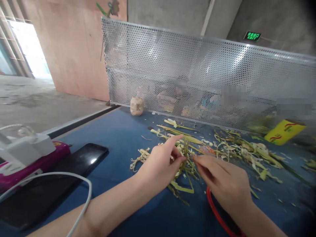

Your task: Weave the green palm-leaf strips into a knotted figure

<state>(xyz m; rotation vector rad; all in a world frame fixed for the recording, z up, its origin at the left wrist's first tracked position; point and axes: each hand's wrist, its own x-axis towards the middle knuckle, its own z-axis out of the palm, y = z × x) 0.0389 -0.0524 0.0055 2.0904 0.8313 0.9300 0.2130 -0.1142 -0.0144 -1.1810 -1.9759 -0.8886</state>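
Note:
My left hand point(163, 159) reaches in over the blue table, its thumb and a finger pinching some thin yellow-green plant strips point(184, 177), while its index finger points forward. Close by on the right, the thumb and fingertips of my right hand point(223, 179) are pressed together at the edge of these strips. What they pinch is too small to make out. More pale, curled plant scraps point(140, 158) lie beside and behind my left hand. Partly hidden under my right hand and wrist is a dark round thing with a red rim point(214, 212).
A perforated metal screen point(153, 59) stands along the back, with people behind it. On the left are a black phone point(89, 158), a purple power strip point(61, 149), white chargers and a cable across my left forearm. A wrapped roll point(136, 106) and yellow tube point(283, 132) stand farther back.

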